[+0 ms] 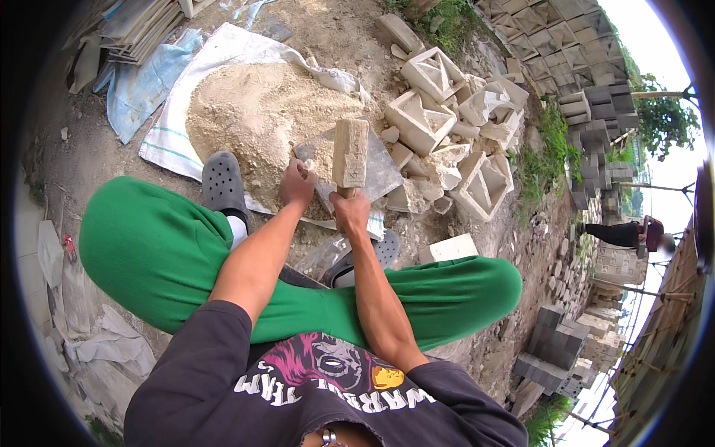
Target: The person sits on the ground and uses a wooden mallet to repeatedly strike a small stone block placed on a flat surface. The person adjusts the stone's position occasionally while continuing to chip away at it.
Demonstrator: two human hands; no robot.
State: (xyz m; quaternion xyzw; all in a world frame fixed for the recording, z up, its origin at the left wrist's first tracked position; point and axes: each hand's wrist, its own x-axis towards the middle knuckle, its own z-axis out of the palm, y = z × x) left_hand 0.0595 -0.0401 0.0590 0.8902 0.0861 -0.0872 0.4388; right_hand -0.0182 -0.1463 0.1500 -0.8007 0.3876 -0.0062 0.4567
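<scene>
In my right hand [351, 212] is the short handle of a wooden mallet [351, 153]. Its blocky, worn head is raised over a flat grey slab [381, 165]. My left hand [297, 186] is closed beside the slab's left edge, its fingertips against a pale broken chunk [321, 159]; whether it grips that chunk is hard to make out. A heap of crumbly tan rubble and powder [238, 112] lies just beyond my left hand, on a white woven sack [165, 143].
Broken pale ventilation blocks [421, 119] are piled right of the slab. My grey clogs [223, 182] flank the work spot. A blue sheet [141, 93] lies far left, by stacked boards [141, 33]. Grey blocks [555, 346] and a distant person [622, 234] are at right.
</scene>
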